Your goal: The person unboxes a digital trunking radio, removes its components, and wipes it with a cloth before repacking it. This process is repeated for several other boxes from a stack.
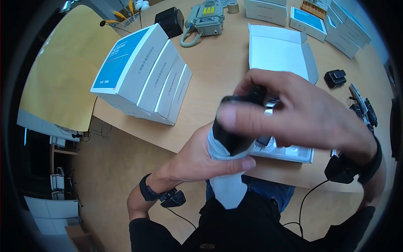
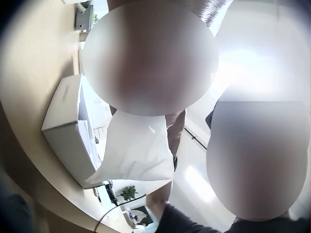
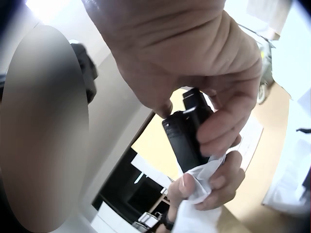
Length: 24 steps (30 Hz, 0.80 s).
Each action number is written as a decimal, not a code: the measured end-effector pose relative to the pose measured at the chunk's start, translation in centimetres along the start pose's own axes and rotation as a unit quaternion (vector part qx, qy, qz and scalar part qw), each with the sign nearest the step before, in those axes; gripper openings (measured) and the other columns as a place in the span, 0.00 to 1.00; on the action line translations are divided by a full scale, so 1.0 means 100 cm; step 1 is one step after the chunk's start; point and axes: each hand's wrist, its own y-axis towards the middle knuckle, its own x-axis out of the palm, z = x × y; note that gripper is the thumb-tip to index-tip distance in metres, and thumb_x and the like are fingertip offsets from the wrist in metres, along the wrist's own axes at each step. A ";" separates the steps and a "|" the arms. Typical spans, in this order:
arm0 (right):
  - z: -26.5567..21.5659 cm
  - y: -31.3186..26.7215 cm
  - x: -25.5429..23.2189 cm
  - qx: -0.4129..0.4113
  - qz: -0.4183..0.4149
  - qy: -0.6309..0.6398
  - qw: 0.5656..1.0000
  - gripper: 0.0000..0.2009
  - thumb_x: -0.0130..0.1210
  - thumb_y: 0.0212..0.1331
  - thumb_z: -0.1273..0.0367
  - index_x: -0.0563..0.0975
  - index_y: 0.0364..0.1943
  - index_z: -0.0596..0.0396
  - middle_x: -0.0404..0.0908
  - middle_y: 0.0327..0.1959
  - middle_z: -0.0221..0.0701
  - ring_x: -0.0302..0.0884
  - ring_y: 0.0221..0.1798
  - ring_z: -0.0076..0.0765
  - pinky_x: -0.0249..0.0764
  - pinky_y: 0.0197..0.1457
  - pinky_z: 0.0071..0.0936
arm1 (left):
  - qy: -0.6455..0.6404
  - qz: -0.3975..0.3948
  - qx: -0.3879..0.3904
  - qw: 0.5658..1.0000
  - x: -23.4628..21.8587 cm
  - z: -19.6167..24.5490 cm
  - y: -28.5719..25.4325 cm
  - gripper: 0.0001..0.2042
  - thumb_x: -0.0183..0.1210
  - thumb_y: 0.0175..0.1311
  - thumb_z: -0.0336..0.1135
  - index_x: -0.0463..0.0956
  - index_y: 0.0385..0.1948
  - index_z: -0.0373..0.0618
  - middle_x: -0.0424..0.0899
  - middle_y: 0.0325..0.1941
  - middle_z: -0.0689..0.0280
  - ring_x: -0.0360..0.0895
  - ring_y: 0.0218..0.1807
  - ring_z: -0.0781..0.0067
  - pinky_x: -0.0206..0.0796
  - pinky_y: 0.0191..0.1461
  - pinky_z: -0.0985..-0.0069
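My left hand (image 1: 191, 153) grips a thin white bag (image 1: 228, 189) wrapped round the lower part of a black two-way radio (image 3: 184, 141). The bag's loose end hangs below that hand. From above, my right hand (image 1: 304, 111) holds the radio's top between thumb and fingers, beside a short black stub. In the right wrist view the radio's upper body stands out of the bag's mouth; its lower end is hidden inside. Behind my right hand lies an open white box (image 1: 275, 48) with a moulded tray (image 1: 300, 154), partly covered by the hand.
Stacked white and blue boxes (image 1: 153, 69) stand at the table's left. A corded telephone (image 1: 205, 19) and a black block (image 1: 169, 22) sit at the back. More boxes (image 1: 308, 23) are at the back right. A small black device (image 1: 335, 78) lies on the right.
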 end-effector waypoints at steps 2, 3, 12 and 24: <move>0.004 -0.008 0.011 -0.054 0.032 -0.060 0.996 0.32 0.65 0.63 0.48 0.75 0.57 0.64 0.83 0.35 0.36 0.82 0.31 0.37 0.78 0.33 0.29 | -0.065 0.028 -0.127 0.989 0.004 0.003 0.001 0.27 0.72 0.61 0.30 0.71 0.61 0.39 0.81 0.52 0.65 0.79 0.53 0.78 0.72 0.58 0.73; 0.017 -0.006 0.021 -0.151 0.088 -0.090 0.980 0.31 0.65 0.63 0.50 0.75 0.58 0.63 0.81 0.36 0.37 0.82 0.34 0.39 0.78 0.36 0.30 | -0.065 -0.009 -0.181 0.981 0.002 0.007 0.003 0.28 0.73 0.59 0.29 0.71 0.61 0.40 0.81 0.52 0.65 0.79 0.52 0.76 0.73 0.57 0.72; 0.029 -0.019 0.034 -0.237 0.253 -0.116 0.931 0.27 0.69 0.59 0.55 0.76 0.56 0.58 0.76 0.40 0.39 0.80 0.35 0.34 0.77 0.32 0.30 | -0.457 -0.078 -0.026 0.885 0.011 -0.031 0.017 0.46 0.24 0.68 0.79 0.70 0.61 0.44 0.83 0.46 0.61 0.83 0.49 0.70 0.78 0.48 0.74; 0.041 -0.049 0.068 -0.422 0.268 -0.300 0.813 0.16 0.67 0.40 0.75 0.80 0.38 0.59 0.83 0.38 0.38 0.77 0.26 0.28 0.71 0.25 0.21 | -0.305 0.037 0.001 0.952 0.027 -0.018 0.024 0.44 0.23 0.75 0.73 0.67 0.65 0.39 0.82 0.48 0.58 0.82 0.47 0.69 0.77 0.53 0.70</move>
